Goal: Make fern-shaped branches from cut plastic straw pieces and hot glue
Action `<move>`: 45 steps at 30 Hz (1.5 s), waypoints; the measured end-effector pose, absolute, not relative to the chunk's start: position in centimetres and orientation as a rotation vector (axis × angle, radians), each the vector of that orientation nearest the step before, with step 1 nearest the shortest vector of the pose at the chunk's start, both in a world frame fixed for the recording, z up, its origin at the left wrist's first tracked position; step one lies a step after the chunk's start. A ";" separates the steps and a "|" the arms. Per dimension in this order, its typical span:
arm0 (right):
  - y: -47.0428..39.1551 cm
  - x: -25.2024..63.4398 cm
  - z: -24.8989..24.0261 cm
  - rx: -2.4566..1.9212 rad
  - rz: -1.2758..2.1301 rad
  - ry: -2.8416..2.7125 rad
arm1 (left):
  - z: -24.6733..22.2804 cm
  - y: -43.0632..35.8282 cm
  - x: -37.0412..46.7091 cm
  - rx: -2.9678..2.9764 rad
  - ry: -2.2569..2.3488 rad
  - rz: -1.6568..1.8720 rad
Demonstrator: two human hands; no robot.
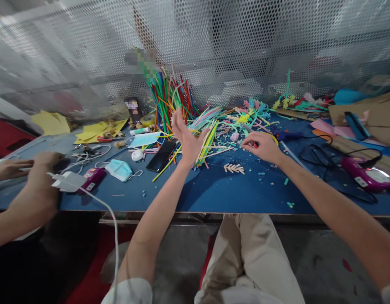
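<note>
My left hand [189,141] is raised with fingers spread, holding nothing. It is beside a bundle of yellow, green and pale pipe cleaners [208,145]. My right hand [261,145] is closed around what looks like a pair of scissors [254,144]; only a bit of the orange-and-black handle shows, and the fingers cover most of it. Left of that hand and nearer the table's front lies a cream leaf-shaped piece [234,169] made of pipe cleaner. Small cut bits are strewn around the right hand.
A tall bunch of coloured pipe cleaners [166,103] stands at the back. A phone [161,156], face mask [119,169] and white charger [68,181] lie leftward, near another person's arm [39,185]. On the right are a glue gun [286,136], cables and a purple power strip [369,173].
</note>
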State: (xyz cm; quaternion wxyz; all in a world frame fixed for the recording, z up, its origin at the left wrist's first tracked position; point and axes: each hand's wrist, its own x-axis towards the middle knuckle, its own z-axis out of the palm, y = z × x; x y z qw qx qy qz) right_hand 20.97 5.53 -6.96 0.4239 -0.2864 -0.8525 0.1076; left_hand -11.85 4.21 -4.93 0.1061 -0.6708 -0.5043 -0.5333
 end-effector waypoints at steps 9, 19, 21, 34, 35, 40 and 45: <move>5.2 21.0 -6.8 -0.718 0.230 -2.116 | -6.1 3.7 -9.1 -2.576 -1.233 -1.109; 5.2 20.9 -6.9 -0.726 0.261 -2.107 | -6.1 3.6 -9.2 -2.722 -1.069 -1.278; 5.3 21.0 -7.0 -0.732 0.263 -2.110 | -6.0 3.5 -9.2 -2.773 -1.116 -1.251; 6.1 21.6 -7.6 -0.740 0.266 -2.091 | -6.2 3.7 -9.4 -2.851 -1.261 -1.121; 6.1 21.6 -7.5 -0.744 0.266 -2.092 | -6.2 3.7 -9.4 -2.859 -1.273 -1.120; 5.2 20.8 -6.9 -0.704 0.258 -2.106 | -6.1 3.6 -9.0 -2.888 -1.232 -1.178; 3.3 19.1 -6.6 -0.638 0.304 -2.139 | -5.6 2.7 -8.0 -2.914 -1.141 -1.192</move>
